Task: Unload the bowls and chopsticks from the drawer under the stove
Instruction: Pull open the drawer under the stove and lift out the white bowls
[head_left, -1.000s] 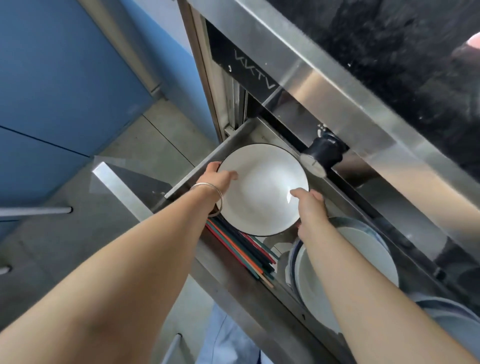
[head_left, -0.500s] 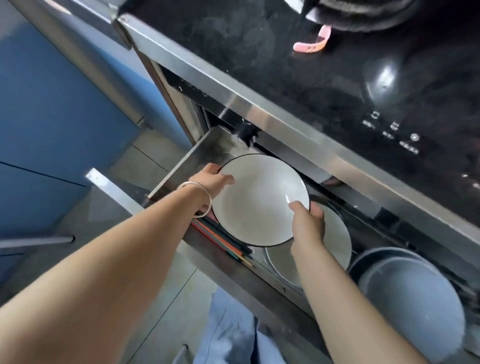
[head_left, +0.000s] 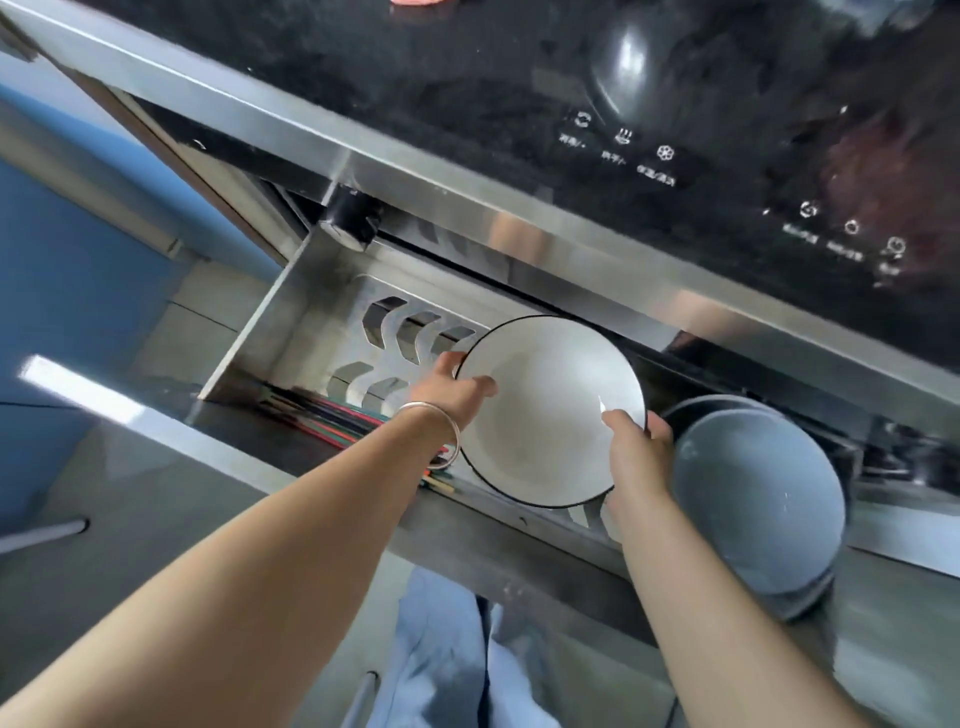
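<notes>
White bowl (head_left: 545, 410) sits pinched between both hands, left hand (head_left: 452, 395) at nine o'clock, right hand (head_left: 639, 447) at four; chopsticks (head_left: 332, 423) lie in the drawer (head_left: 270, 332).

Glossy black cooktop (head_left: 467, 67) up top, with little white touch icons (head_left: 621, 137) printed near its steel front edge (head_left: 415, 176). A black knob (head_left: 349, 221) sticks out just under that edge. Blue cabinet (head_left: 67, 260) off to the left, grey tiled floor (head_left: 130, 493) below, and light blue trousers (head_left: 441, 654) at the bottom.
</notes>
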